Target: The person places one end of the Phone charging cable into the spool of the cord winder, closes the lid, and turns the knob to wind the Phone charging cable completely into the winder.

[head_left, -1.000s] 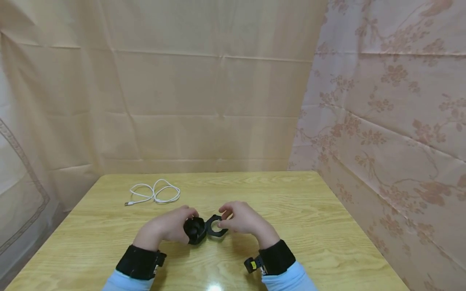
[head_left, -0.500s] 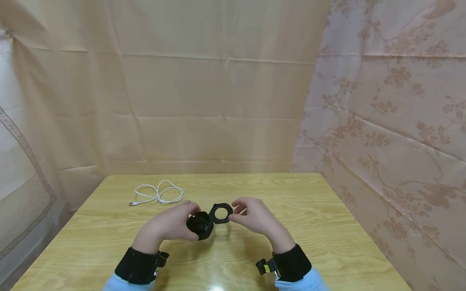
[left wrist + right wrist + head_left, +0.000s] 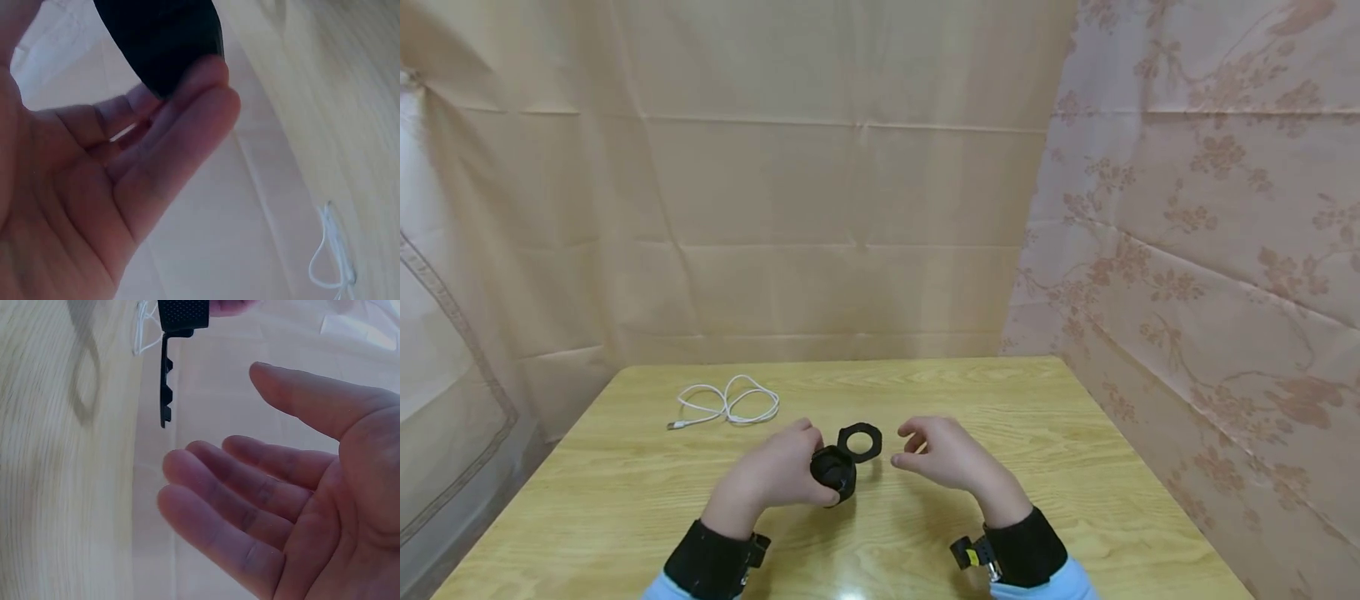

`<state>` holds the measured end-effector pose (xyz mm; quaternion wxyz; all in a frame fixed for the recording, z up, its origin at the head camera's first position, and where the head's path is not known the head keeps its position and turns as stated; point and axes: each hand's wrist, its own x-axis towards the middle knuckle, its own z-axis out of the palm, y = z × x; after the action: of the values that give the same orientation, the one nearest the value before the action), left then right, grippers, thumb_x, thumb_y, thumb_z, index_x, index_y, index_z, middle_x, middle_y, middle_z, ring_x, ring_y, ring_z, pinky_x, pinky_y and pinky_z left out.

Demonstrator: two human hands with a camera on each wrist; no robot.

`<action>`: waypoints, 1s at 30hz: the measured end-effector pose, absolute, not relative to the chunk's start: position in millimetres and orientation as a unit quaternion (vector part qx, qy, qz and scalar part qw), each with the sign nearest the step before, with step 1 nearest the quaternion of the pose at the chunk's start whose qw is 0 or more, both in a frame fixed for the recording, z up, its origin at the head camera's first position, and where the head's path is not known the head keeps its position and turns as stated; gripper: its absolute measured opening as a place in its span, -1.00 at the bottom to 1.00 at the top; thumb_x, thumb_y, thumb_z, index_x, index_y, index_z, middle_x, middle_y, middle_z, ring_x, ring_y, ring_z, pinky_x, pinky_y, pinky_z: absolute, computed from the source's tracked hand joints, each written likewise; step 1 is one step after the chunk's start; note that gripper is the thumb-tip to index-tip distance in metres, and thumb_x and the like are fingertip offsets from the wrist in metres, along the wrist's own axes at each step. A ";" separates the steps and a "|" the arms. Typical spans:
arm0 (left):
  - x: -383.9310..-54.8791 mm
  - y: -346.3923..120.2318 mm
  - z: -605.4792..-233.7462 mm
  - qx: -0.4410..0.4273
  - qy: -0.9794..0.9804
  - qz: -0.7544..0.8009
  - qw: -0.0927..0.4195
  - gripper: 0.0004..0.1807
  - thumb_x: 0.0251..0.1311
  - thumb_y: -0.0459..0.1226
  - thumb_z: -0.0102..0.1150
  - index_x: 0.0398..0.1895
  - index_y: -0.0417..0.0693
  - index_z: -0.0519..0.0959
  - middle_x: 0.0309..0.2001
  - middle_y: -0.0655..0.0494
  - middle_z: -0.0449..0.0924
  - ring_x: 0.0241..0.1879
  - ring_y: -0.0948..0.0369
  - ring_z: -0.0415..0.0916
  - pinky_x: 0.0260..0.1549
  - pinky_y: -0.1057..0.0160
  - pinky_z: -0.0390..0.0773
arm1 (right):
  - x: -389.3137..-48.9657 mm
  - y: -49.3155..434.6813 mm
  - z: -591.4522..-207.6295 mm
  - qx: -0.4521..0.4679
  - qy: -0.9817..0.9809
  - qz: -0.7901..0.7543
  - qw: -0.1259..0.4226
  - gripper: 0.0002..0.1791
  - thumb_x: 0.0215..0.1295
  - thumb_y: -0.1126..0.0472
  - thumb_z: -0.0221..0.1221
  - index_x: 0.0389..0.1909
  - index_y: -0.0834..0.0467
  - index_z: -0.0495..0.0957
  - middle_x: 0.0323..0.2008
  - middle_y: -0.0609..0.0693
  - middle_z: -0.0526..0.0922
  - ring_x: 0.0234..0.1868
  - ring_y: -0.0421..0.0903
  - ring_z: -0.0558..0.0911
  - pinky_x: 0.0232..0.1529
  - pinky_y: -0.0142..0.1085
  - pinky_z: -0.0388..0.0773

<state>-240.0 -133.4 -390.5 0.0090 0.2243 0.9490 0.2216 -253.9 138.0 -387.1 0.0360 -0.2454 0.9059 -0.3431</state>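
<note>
My left hand (image 3: 782, 468) grips a small black round case (image 3: 835, 472) between its thumb and fingers, over the table. The case's ring-shaped lid (image 3: 860, 442), angular outside with a round hole, stands swung out toward the back right. In the right wrist view the lid (image 3: 165, 384) shows edge-on with small notches, and the case body (image 3: 184, 314) has a dotted texture. My right hand (image 3: 947, 454) is just right of the lid, apart from it, fingers loosely bent and holding nothing. In the left wrist view fingertips lie against the dark case (image 3: 169, 44).
A white cable (image 3: 726, 407) with a USB plug lies loosely coiled at the back left of the wooden table (image 3: 1075, 517). Beige cloth (image 3: 820, 183) hangs behind the table, and flowered cloth (image 3: 1210, 233) along its right side.
The left hand has moved right with the case, and the ring lid has swung upward from beside it. My right hand has let go of the lid and drawn away to the right.
</note>
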 end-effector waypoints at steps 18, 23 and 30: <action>-248.3 -103.3 -411.1 0.193 0.953 0.221 0.079 -0.33 -0.31 -0.02 0.57 -0.20 -0.29 0.54 -0.24 0.03 0.44 -0.38 0.13 0.43 -0.35 0.11 0.51 | -262.3 140.5 -400.1 -0.225 0.903 -0.346 0.120 -0.44 0.29 0.07 0.39 0.17 0.35 0.56 -0.22 0.08 0.72 -0.41 0.03 0.68 -0.46 -0.16 0.60; -248.6 -100.6 -417.0 0.167 0.952 0.233 0.106 -0.38 -0.31 -0.06 0.64 -0.29 -0.24 0.52 -0.30 0.02 0.43 -0.44 0.11 0.44 -0.45 0.12 0.48 | -264.1 141.4 -403.5 -0.214 0.902 -0.353 0.129 -0.41 0.29 0.06 0.39 0.17 0.38 0.54 -0.21 0.11 0.72 -0.44 0.07 0.68 -0.50 -0.16 0.60; -248.9 -100.2 -416.5 0.150 0.957 0.218 0.120 -0.36 -0.27 -0.04 0.66 -0.25 -0.26 0.54 -0.29 0.01 0.44 -0.41 0.08 0.44 -0.41 0.09 0.50 | -265.8 142.4 -404.3 -0.207 0.905 -0.350 0.127 -0.42 0.31 0.05 0.38 0.17 0.38 0.55 -0.20 0.12 0.72 -0.46 0.05 0.69 -0.49 -0.16 0.61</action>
<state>-248.9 -100.2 -416.5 0.1199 0.1502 0.9569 0.2179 -265.8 142.4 -404.3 0.1269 -0.2067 0.9050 -0.3496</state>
